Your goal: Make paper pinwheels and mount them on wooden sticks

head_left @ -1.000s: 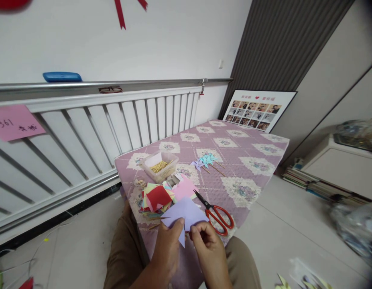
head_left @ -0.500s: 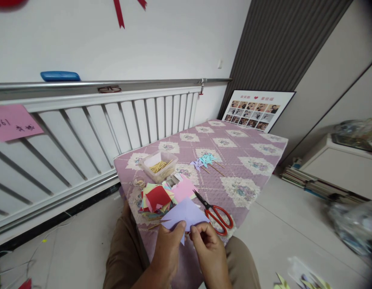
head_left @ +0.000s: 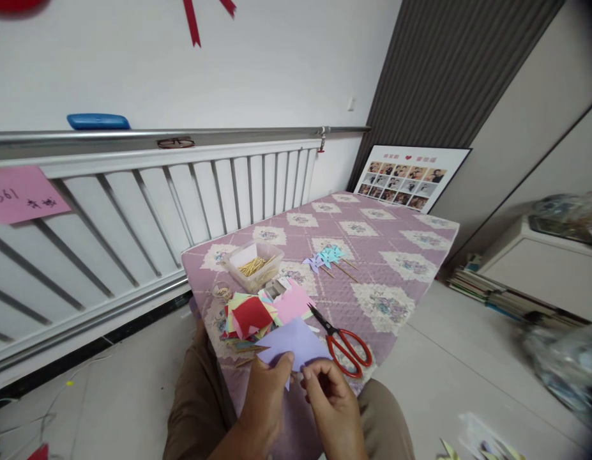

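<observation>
A square of purple paper [head_left: 296, 342], with a slit at its left corner, is held over the near end of the table. My left hand [head_left: 269, 390] grips its lower left part, thumb on top. Closed in a pinch, my right hand [head_left: 331, 396] is at the paper's lower edge; its fingertips are partly hidden. Red-handled scissors [head_left: 346, 348] lie just right of the paper, blades pointing away. To the left is a stack of coloured paper squares [head_left: 252, 316], a red one on top, and beside it lies pink paper [head_left: 293, 301].
Behind the stack stand a clear plastic box [head_left: 271, 276] of thin sticks and a small round container [head_left: 222, 292]. Finished paper pinwheels [head_left: 329, 255] on sticks lie farther back on the floral tablecloth [head_left: 389, 223]. A white radiator [head_left: 204, 191] runs along the left.
My right fingertips have shifted slightly down at the paper's lower edge. The purple paper has tilted a little in my left hand. The things on the table have stayed put.
</observation>
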`<state>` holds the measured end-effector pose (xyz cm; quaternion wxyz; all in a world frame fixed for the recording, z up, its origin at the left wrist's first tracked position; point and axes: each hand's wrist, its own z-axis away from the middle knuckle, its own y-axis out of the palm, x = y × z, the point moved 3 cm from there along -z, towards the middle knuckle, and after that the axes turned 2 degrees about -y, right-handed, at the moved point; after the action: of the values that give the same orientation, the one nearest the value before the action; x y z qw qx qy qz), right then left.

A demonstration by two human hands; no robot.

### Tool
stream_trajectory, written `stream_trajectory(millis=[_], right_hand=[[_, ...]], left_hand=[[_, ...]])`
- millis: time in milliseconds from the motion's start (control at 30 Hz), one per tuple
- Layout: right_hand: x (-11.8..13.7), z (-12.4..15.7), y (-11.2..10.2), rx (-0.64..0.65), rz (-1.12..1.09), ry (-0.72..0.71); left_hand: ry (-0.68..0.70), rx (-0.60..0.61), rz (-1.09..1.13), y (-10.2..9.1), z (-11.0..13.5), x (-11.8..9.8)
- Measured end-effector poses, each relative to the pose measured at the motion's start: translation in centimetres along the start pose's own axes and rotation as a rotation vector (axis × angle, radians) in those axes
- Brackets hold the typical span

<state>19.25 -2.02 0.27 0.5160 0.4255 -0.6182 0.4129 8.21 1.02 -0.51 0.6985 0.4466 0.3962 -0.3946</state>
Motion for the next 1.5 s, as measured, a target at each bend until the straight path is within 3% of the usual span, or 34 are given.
stream_trajectory(millis=[133,233,333,433,500,600,733,1033,1267,1500], right_hand=[[0.0,0.0,-2.4,-0.156,-0.044,-0.023],[1.1,-1.2,-4.0,-0.166,-0.118,0.032],[2.4,-2.4,-3.7,0.024,-0.188,0.199],[3.1,-2.4,-2.0,0.25,-0.271,0.326],[2.9,-2.0,-1.0,0.294,-0.308,0.375],[2.1,-1.5,-0.1,0.253,-0.312,0.423],[1.3,-1.4,0.4,0.223,-0.327,0.428],[1.2,-1.2,0.7,0.173,-0.473,0.482],[0.9,-1.2,0.8,0.189,-0.381,0.444],[0.0,-1.3,0.7,0.096,-0.263,0.398]], left_hand=[[-0.053,0.024,-0.131,-0.6,-1.0,-0.9],[-0.044,0.137,-0.264,-1.1,-1.6,-1.5],[-0.016,0.295,-0.402,-1.2,-1.8,-2.3],[0.004,0.436,-0.491,-0.8,-1.7,-3.5],[0.042,0.515,-0.53,-0.6,-1.6,-4.5],[0.114,0.61,-0.626,-0.4,-1.7,-5.4],[0.131,0.625,-0.745,-0.6,-1.9,-5.6],[0.108,0.667,-0.787,-0.6,-2.1,-6.0],[0.193,0.672,-0.816,-0.5,-2.1,-6.3],[0.123,0.681,-0.819,-0.2,-2.4,-6.4]])
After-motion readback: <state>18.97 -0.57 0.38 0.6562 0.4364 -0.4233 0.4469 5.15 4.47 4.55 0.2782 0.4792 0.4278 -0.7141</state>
